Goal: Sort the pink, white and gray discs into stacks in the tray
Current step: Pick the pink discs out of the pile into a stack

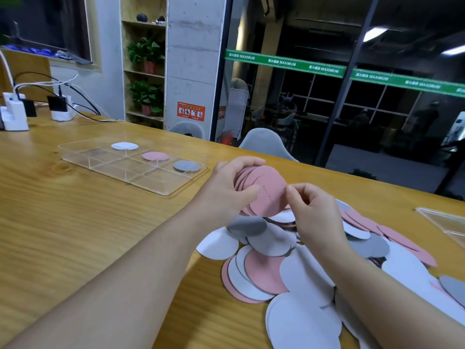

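The left hand (226, 190) holds a fanned bundle of pink discs (261, 190) above the table (75, 222), thumb across the front and fingers curled over the top edge. How many discs are in the bundle cannot be told; only the overlapping rims show behind the front one. The front disc carries a faint line of small marks, too small to read. The right hand (312, 210), just beside the left, pinches the right edge of that front disc between thumb and forefinger; its other fingers are curled and partly hidden behind its own back.

Below both hands, and spreading out to the right of the right hand, lies the loose pile of discs (289, 260): pink, white and gray, thin, round and matte, overlapping every way. Both forearms cover part of it, and the picture's lower and right edges cut it off.

Beyond the left hand and off to its left stands the clear tray (75, 157) with dividers. Along its far side sit 3 deposits in separate compartments: white discs (125, 146), pink discs (155, 156) and gray discs (186, 166), the gray ones nearest the left hand. Their height is hard to judge through the clear walls.

To the right of the right hand, a second clear tray (445, 222) is cut off by the frame edge.
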The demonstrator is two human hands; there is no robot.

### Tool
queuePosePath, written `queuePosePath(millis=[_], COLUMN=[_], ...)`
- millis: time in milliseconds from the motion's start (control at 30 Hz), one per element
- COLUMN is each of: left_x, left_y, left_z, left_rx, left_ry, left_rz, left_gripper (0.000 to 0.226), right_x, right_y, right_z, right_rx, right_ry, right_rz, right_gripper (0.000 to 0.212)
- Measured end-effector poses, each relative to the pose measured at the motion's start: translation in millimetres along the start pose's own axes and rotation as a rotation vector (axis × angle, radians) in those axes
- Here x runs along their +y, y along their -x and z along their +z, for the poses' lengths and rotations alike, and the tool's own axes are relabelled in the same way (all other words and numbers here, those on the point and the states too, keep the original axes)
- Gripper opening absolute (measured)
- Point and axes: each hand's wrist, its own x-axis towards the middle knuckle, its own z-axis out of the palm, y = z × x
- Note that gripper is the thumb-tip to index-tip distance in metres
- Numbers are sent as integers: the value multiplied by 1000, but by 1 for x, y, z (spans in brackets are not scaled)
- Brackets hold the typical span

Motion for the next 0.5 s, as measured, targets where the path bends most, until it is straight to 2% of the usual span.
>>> queuePosePath(millis=[133,200,300,367,500], left_x=[3,3,6,9,9], left_y=[2,1,0,1,4], left_z=[2,1,0,0,-2], left_rx=[79,129,161,178,189], left_ry=[-21,-8,99,214,362], left_rz=[-10,-34,-87,-187,-329], left_gripper=[47,46,41,37,32], right_x=[-2,-5,-12,-15,-13], right_y=[4,14,38,53,60], right_z=[-6,-10,-21,-28,-33], right_rx=[-35,-115,-391,-544,-654], right_ry=[12,83,388,531,612], right_rz=[-17,-30,-199,-284,-311], right_gripper=[2,12,15,15,34])
